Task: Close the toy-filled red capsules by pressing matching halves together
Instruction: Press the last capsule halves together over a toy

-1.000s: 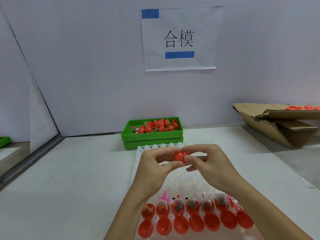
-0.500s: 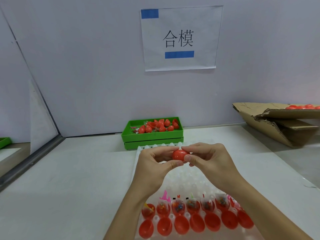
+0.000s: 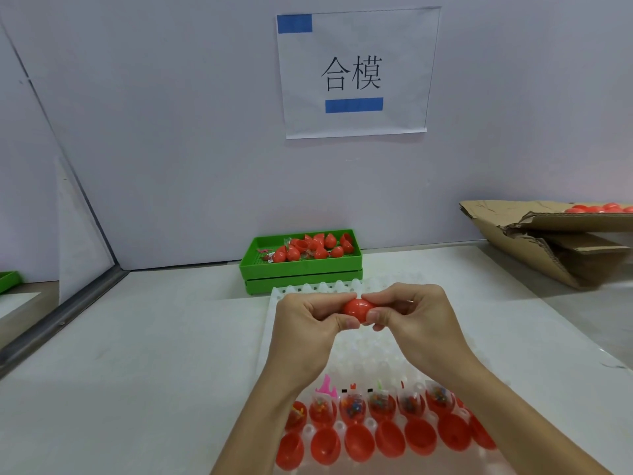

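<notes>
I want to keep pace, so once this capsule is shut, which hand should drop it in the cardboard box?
Probably the right hand. Both hands pinch the red capsule, but the cardboard box, already holding red capsules, lies at the table's right edge. The left hand would have to cross over.

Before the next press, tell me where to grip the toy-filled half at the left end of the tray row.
Pinch the toy-filled half by its red rim from above, fingers on opposite sides. It sits mouth-up in the white tray, its lower shell sunk in the socket; a neighbour crowds its right side, so only the top seems free.
</notes>
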`<state>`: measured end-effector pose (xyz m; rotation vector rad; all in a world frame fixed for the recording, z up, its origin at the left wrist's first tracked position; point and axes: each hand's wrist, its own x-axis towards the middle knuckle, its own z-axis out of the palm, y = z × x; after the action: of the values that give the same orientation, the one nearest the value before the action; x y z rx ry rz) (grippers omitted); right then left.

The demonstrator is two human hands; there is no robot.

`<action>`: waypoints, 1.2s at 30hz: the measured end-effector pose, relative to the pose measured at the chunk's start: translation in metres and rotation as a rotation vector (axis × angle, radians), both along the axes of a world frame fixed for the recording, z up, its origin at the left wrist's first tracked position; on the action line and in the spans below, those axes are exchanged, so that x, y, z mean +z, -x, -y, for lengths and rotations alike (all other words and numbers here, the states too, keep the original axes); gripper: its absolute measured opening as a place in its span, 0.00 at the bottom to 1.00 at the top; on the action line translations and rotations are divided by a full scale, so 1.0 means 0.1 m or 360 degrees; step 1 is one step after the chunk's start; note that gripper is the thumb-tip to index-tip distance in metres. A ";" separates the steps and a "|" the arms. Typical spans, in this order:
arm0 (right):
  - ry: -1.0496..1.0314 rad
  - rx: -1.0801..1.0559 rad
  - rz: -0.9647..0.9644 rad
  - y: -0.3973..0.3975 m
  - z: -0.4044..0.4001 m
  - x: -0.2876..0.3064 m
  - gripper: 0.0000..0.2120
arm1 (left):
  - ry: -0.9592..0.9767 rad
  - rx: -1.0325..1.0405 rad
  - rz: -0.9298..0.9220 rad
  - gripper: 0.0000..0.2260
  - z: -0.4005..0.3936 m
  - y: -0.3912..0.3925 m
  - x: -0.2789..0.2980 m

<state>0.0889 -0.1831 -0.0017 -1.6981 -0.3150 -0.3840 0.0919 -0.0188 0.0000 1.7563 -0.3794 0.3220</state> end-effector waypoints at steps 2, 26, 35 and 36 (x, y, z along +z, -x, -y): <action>-0.0019 0.0018 0.0011 0.00 0.00 -0.01 0.18 | -0.0036 -0.0002 0.0018 0.15 0.01 0.00 0.00; -0.0087 0.0023 -0.0081 -0.01 0.07 0.07 0.14 | 0.0197 -0.0067 -0.0055 0.18 0.04 0.02 0.05; -0.0012 -0.0084 0.0018 -0.04 0.06 0.00 0.14 | 0.0203 0.0001 -0.0055 0.14 0.11 0.05 0.02; -0.0026 -0.0093 0.0035 -0.05 0.06 -0.01 0.13 | 0.0192 0.0008 -0.0043 0.14 0.13 0.06 0.02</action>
<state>0.0936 -0.1896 -0.0028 -1.6906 -0.2784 -0.4474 0.0861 -0.0315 0.0017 1.6423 -0.3297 0.3178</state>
